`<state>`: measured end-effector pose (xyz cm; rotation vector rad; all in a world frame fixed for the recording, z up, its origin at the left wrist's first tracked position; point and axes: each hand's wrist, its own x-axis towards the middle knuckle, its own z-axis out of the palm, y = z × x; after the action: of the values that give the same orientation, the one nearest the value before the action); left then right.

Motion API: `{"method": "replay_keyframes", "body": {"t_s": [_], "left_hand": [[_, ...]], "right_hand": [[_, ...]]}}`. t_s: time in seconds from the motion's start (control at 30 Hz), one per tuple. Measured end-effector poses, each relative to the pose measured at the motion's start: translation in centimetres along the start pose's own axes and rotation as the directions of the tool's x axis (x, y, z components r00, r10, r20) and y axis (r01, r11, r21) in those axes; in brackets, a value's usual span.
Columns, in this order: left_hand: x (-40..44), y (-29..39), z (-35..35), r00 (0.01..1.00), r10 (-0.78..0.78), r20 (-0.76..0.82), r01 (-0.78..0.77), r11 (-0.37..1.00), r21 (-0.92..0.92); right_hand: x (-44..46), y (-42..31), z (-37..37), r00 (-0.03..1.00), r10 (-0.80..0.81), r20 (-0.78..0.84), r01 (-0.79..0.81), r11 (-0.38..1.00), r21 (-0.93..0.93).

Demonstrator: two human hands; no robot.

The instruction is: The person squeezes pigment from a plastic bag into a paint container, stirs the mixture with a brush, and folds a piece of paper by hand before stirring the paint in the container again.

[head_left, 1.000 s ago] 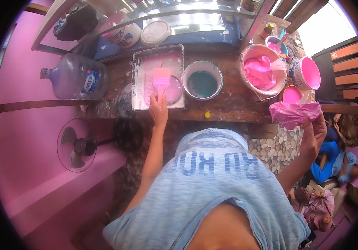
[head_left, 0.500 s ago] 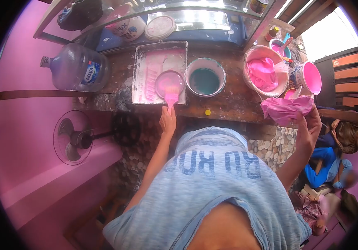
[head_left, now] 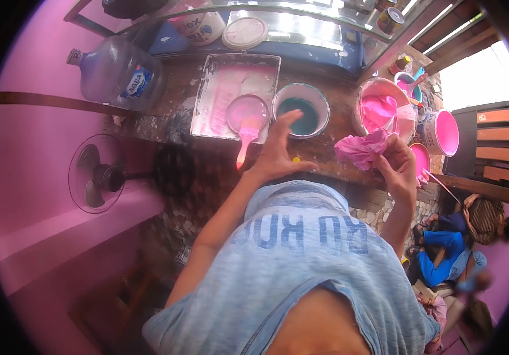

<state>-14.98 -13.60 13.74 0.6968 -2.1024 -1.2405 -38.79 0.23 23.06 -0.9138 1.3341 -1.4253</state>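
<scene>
My left hand [head_left: 277, 152] is empty, thumb and fingers spread, over the table's front edge just below a white tub of dark green liquid [head_left: 302, 112]. A pink-coated brush [head_left: 248, 139] rests across a round lid [head_left: 247, 112] in the paint tray [head_left: 225, 83], its handle sticking out over the tray's near edge. Pinched in my right hand [head_left: 398, 163] is a crumpled pink sheet [head_left: 361, 149], held in front of a bucket [head_left: 405, 127] with pink material inside.
A large water bottle [head_left: 121, 74] lies at the left, above a fan [head_left: 103, 176]. Pink paint pots [head_left: 444, 132] and a small bowl [head_left: 409, 83] stand at the right. A small yellow cap [head_left: 296, 159] is near the front edge. People [head_left: 444, 254] sit at the lower right.
My left hand has let go of the brush, left on the lid, and moved right with its fingers opened. My right hand has brought the pink sheet leftward. The view has shifted.
</scene>
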Motion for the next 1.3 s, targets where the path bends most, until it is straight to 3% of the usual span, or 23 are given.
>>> {"method": "replay_keyframes", "body": {"t_s": [0.07, 0.17, 0.27, 0.37, 0.43, 0.47, 0.6, 0.7, 0.77, 0.97, 1.07, 1.17, 1.3], "left_hand": [[2.3, 2.0, 1.6, 0.985, 0.100, 0.142, -0.082, 0.988, -0.132], [3.4, 0.0, 5.6, 0.971, 0.135, 0.200, -0.042, 0.910, -0.414], [3.0, -0.7, 7.3, 0.949, -0.030, 0.314, 0.237, 0.726, -0.645], [2.2, -1.9, 9.3, 0.932, -0.131, 0.339, 0.354, 0.539, -0.764], [1.7, -1.3, 9.7, 0.905, -0.214, 0.368, 0.419, 0.299, -0.857], [1.8, -1.1, 9.9, 0.889, -0.248, 0.384, 0.431, 0.170, -0.886], [1.7, -1.9, 10.9, 0.850, -0.310, 0.426, 0.449, 0.003, -0.894], [1.8, -2.6, 12.0, 0.803, -0.378, 0.461, 0.445, -0.133, -0.885], [1.8, -3.6, 12.9, 0.762, -0.421, 0.493, 0.457, -0.191, -0.869], [2.9, -4.2, 13.4, 0.797, -0.454, 0.399, 0.356, -0.181, -0.917], [3.1, -5.2, 14.4, 0.787, -0.499, 0.362, 0.331, -0.154, -0.931], [3.0, -5.2, 14.2, 0.809, -0.467, 0.357, 0.325, -0.152, -0.934], [3.7, -4.2, 13.7, 0.735, -0.568, 0.370, 0.398, -0.080, -0.914]], "right_hand": [[0.9, 0.9, 0.5, 0.998, 0.014, 0.063, -0.015, 1.000, 0.021], [2.3, 1.0, 1.4, 0.990, 0.036, 0.133, -0.034, 0.999, -0.021], [4.0, 1.1, 2.7, 0.990, 0.017, 0.138, -0.001, 0.994, -0.113], [7.3, 2.2, 3.8, 0.988, 0.101, 0.120, -0.071, 0.970, -0.234], [10.0, 4.5, 4.2, 0.986, 0.086, 0.141, -0.055, 0.976, -0.212], [11.0, 5.6, 4.3, 0.985, 0.082, 0.152, -0.048, 0.975, -0.215], [14.1, 10.5, 4.3, 0.979, 0.108, 0.170, -0.021, 0.896, -0.444], [15.0, 12.9, 4.0, 0.962, 0.145, 0.232, -0.020, 0.883, -0.468], [15.4, 13.6, 3.9, 0.955, 0.181, 0.234, 0.004, 0.784, -0.621], [14.7, 11.8, 4.8, 0.902, 0.313, 0.297, 0.098, 0.522, -0.848], [14.5, 12.0, 4.7, 0.891, 0.301, 0.340, 0.184, 0.445, -0.877], [14.3, 12.4, 4.4, 0.919, 0.215, 0.332, 0.218, 0.426, -0.878], [14.4, 11.3, 4.4, 0.905, 0.288, 0.313, 0.193, 0.378, -0.905]]}}
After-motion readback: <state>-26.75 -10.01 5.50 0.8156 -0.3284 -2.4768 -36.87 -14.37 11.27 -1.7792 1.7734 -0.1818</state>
